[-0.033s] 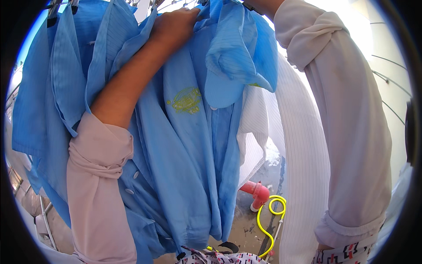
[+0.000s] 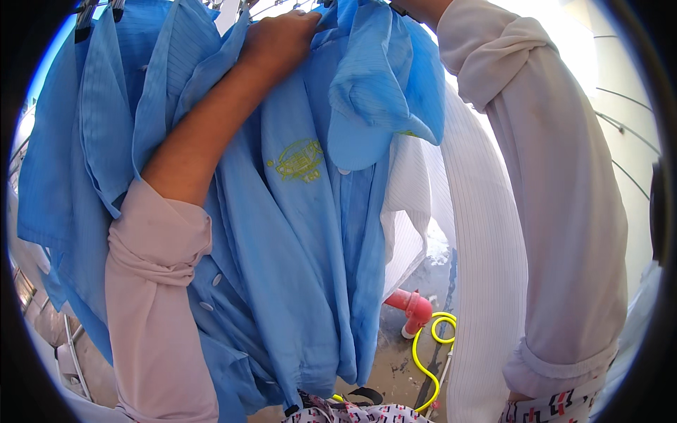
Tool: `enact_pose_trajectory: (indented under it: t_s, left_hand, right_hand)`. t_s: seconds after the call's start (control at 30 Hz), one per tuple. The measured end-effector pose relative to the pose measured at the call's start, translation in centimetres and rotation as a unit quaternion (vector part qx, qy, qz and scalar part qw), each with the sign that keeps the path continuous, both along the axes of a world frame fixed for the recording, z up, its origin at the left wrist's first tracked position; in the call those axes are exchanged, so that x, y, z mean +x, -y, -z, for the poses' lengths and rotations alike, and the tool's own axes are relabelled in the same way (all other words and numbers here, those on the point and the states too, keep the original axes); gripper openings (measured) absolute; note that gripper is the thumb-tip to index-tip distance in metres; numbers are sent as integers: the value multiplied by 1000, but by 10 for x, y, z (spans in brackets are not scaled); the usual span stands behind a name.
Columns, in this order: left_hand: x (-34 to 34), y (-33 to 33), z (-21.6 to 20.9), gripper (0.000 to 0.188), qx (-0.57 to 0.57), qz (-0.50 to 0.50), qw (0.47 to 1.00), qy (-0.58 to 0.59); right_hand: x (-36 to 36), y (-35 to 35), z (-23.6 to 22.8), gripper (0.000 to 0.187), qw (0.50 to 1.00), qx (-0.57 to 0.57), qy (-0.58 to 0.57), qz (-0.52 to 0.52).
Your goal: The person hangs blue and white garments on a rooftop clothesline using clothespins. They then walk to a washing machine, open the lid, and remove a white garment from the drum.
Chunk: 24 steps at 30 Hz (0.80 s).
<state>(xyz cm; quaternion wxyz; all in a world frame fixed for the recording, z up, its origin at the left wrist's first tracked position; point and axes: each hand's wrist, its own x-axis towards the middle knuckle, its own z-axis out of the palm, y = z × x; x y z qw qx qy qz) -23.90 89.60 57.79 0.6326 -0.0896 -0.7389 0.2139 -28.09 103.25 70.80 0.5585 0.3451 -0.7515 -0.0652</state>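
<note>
A blue work shirt (image 2: 282, 233) with a yellow-green emblem and white buttons hangs straight ahead. Near its top my left hand (image 2: 281, 44) is closed on the cloth, the arm crossing in front of the garments. To the right of that hand, a pale blue striped cap (image 2: 363, 99) hangs brim down against the shirt. My right hand (image 2: 421, 8) reaches up past the upper edge, just right of the cap; only its wrist end shows, and its fingers are out of the picture. Both sleeves are rolled up.
More blue garments (image 2: 53, 162) hang on the left from black clips (image 2: 83, 25). White striped cloth (image 2: 486, 268) hangs behind and to the right. Below are a red pipe elbow (image 2: 416, 310) and a yellow hose (image 2: 427, 374) on the wet-looking floor (image 2: 388, 352).
</note>
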Motion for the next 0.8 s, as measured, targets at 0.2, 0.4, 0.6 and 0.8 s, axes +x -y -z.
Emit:
enact_pose_trajectory:
  t_s: [0.2, 0.4, 0.6, 0.8]
  left_hand:
    - [-7, 33, -18, 19, -14, -18, 1000, 9]
    - [11, -4, 11, 21, 16, -84, 994, 74]
    - [-1, 37, 29, 25, 207, 59, 973, 85]
    - [2, 34, 28, 36, 561, 306, 760, 116]
  right_hand:
    - [3, 8, -4, 25, 997, 18, -73, -9]
    - [-1, -23, -26, 25, 980, 107, -152, 64]
    - [19, -29, -8, 36, 994, -79, 43, -66]
    - [2, -41, 25, 43, 955, -178, -142, -188]
